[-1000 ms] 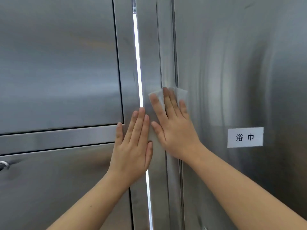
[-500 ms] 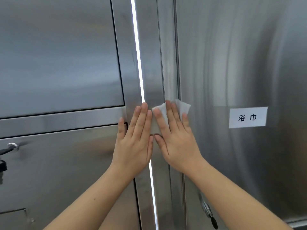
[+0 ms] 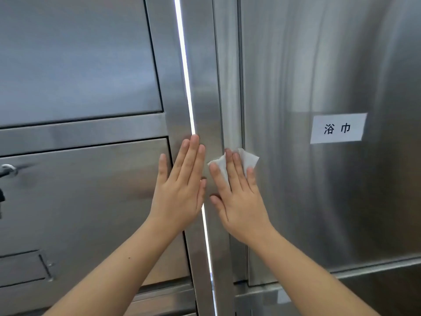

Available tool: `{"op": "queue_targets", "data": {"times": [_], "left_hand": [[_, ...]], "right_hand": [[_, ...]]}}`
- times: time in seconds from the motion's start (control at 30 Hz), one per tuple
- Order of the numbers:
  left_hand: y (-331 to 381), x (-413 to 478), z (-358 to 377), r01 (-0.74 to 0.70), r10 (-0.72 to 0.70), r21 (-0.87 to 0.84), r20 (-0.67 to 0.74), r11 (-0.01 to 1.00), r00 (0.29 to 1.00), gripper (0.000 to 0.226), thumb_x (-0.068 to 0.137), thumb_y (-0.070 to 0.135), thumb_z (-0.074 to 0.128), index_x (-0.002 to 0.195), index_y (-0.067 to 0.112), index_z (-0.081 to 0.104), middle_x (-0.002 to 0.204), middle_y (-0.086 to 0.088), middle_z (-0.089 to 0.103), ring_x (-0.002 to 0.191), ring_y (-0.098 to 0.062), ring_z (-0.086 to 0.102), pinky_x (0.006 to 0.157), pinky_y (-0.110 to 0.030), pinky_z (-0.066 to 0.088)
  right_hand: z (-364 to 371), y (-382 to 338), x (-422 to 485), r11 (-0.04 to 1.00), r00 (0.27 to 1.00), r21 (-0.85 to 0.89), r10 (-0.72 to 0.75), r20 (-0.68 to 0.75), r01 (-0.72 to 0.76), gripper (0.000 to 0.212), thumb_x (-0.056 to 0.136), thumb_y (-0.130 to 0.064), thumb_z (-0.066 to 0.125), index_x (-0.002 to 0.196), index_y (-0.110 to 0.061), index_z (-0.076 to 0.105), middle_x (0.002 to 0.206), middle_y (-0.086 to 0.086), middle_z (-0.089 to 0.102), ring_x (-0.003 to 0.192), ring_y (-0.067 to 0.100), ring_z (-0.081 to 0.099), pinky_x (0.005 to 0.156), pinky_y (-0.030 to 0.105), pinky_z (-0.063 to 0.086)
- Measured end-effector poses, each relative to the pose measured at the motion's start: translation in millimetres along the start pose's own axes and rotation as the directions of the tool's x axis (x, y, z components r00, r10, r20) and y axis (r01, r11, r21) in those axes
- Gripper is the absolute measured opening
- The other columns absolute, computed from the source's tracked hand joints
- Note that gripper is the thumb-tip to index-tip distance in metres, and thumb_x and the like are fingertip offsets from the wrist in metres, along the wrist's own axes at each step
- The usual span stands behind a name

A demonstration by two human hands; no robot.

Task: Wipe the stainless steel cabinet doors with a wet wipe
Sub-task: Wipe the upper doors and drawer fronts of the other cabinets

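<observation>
The wipe (image 3: 249,158) was pressed flat against the metal under the straight, slightly spread fingers (image 3: 237,172) of the right hand (image 3: 240,201). It lay across the seam where the frame post (image 3: 205,92) met the left edge of the right door (image 3: 330,213). The left hand (image 3: 180,192) was laid flat just beside it with nothing held. Its fingers (image 3: 193,156) were straight and close together, and part of the bright gap (image 3: 185,65) between the cabinets was covered by them. A white label (image 3: 338,128) with two printed characters was stuck to the right door, above and to the right of the wipe, well apart from it. On the left, an upper door (image 3: 75,60) and a lower door (image 3: 91,201) were divided by a rail (image 3: 79,135). A metal latch (image 3: 8,169) was cut off at the left edge, and a small recessed plate (image 3: 25,267) was set low in the lower door.
</observation>
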State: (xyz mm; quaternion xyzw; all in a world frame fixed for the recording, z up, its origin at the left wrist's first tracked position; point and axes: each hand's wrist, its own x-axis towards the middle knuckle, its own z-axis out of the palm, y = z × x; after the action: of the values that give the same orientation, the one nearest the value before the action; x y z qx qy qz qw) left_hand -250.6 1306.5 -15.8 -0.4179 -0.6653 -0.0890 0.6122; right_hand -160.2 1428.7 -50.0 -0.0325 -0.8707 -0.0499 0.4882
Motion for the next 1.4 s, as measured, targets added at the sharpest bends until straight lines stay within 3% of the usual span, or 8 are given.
{"op": "queue_targets", "data": {"times": [0.23, 0.33, 0.5, 0.63, 0.77, 1.0, 1.23, 1.4], "left_hand": [[3, -4, -2, 0.003, -0.002, -0.007, 0.034, 1.000, 0.999, 0.056, 0.095, 0.026, 0.028, 0.144, 0.001, 0.015, 0.150, -0.015, 0.014, 0.141, -0.023, 0.009, 0.112, -0.047, 0.006], [5, -12, 1, 0.003, -0.002, -0.027, 0.026, 1.000, 1.000, 0.057, 0.095, 0.025, 0.030, 0.145, 0.002, 0.013, 0.151, -0.013, 0.012, 0.143, -0.021, 0.006, 0.113, -0.047, 0.006], [13, -36, 4, -0.013, 0.018, -0.087, 0.059, 0.996, 0.998, 0.057, 0.096, 0.026, 0.026, 0.146, 0.004, 0.011, 0.156, -0.006, -0.011, 0.144, -0.019, 0.001, 0.114, -0.046, 0.003], [21, -53, 5, 0.007, 0.004, -0.131, 0.080, 0.991, 0.997, 0.055, 0.097, 0.026, 0.025, 0.145, 0.004, 0.013, 0.156, -0.003, -0.013, 0.144, -0.017, -0.001, 0.114, -0.045, 0.004], [25, -60, 6, 0.007, 0.002, -0.115, 0.081, 0.993, 0.997, 0.054, 0.098, 0.026, 0.025, 0.145, 0.003, 0.012, 0.156, -0.005, -0.013, 0.144, -0.017, -0.001, 0.114, -0.046, 0.004], [30, -64, 8, 0.041, -0.033, -0.141, 0.062, 0.989, 0.998, 0.053, 0.095, 0.021, 0.034, 0.142, 0.000, 0.021, 0.149, -0.016, 0.017, 0.143, -0.018, 0.000, 0.113, -0.047, 0.007], [44, -94, 7, 0.052, -0.023, -0.166, 0.171, 0.985, 0.985, 0.055, 0.096, 0.022, 0.033, 0.143, 0.003, 0.015, 0.154, -0.003, -0.020, 0.143, -0.017, -0.006, 0.114, -0.045, 0.003], [56, -111, 4, 0.085, -0.044, -0.181, 0.218, 0.980, 0.975, 0.053, 0.095, 0.020, 0.036, 0.142, 0.003, 0.018, 0.155, -0.003, -0.016, 0.143, -0.015, -0.008, 0.114, -0.045, 0.004]], "right_hand": [[-12, 7, 20, 0.999, 0.998, 0.021, -0.041, -0.047, 0.042, 0.056, 0.096, -0.035, 0.033, 0.145, -0.017, 0.014, 0.152, 0.021, 0.010, 0.142, 0.031, 0.003, 0.116, 0.041, 0.000], [-9, 3, 21, 0.999, 0.998, 0.031, -0.019, -0.065, 0.021, 0.056, 0.096, -0.033, 0.032, 0.145, -0.017, 0.011, 0.152, 0.022, 0.012, 0.142, 0.031, 0.004, 0.115, 0.043, 0.000], [12, -2, -23, 1.000, 0.999, 0.007, 0.015, 0.030, -0.016, 0.065, 0.097, -0.036, 0.027, 0.147, -0.024, -0.013, 0.154, 0.019, 0.004, 0.144, 0.028, -0.003, 0.117, 0.045, -0.001], [25, -7, -64, 1.000, 0.996, 0.015, 0.021, 0.081, -0.022, 0.069, 0.096, -0.035, 0.032, 0.148, -0.023, -0.012, 0.153, 0.020, 0.008, 0.143, 0.031, 0.003, 0.111, 0.050, 0.009], [22, -4, -48, 1.000, 0.996, 0.021, 0.011, 0.087, -0.013, 0.068, 0.097, -0.038, 0.029, 0.147, -0.027, -0.017, 0.153, 0.018, 0.000, 0.143, 0.030, -0.005, 0.116, 0.042, -0.005], [26, -1, -39, 1.000, 1.000, 0.011, -0.013, -0.024, 0.013, 0.065, 0.099, -0.039, 0.025, 0.147, -0.026, -0.017, 0.152, 0.019, 0.002, 0.143, 0.029, -0.001, 0.116, 0.044, 0.000], [64, -6, -119, 0.999, 0.997, 0.031, 0.004, 0.075, -0.006, 0.071, 0.095, -0.034, 0.035, 0.148, -0.025, -0.011, 0.150, 0.022, 0.010, 0.144, 0.028, -0.005, 0.115, 0.044, 0.004], [69, -7, -135, 1.000, 0.995, 0.006, -0.012, 0.101, 0.012, 0.072, 0.094, -0.033, 0.035, 0.148, -0.023, -0.012, 0.149, 0.021, 0.011, 0.142, 0.030, 0.005, 0.112, 0.049, 0.014]]}}
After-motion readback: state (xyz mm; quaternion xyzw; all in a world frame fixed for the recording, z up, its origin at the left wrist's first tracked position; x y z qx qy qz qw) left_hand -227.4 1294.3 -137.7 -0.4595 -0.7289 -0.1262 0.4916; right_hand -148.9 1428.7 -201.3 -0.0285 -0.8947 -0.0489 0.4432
